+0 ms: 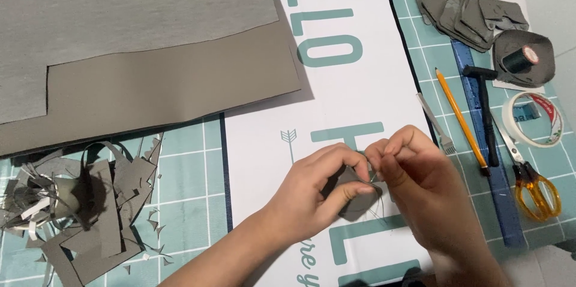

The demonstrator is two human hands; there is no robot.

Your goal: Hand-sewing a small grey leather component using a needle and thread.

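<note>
Over the white sheet (360, 101) on the teal cutting mat (186, 143), we pinch a small grey leather piece (351, 194) in our left hand (318, 194); our right hand (414, 173) grips thin thread at its edge.

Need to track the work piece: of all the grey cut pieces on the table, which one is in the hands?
The small grey piece pinched between left hand and right hand; the other cut pieces lie stacked untouched at top right.

From my feed, scraps (90, 209) lie at eight o'clock on the bench (186, 143), sheets (138, 59) at ten, scissors (531, 182) and tape (534, 120) at three.
</note>
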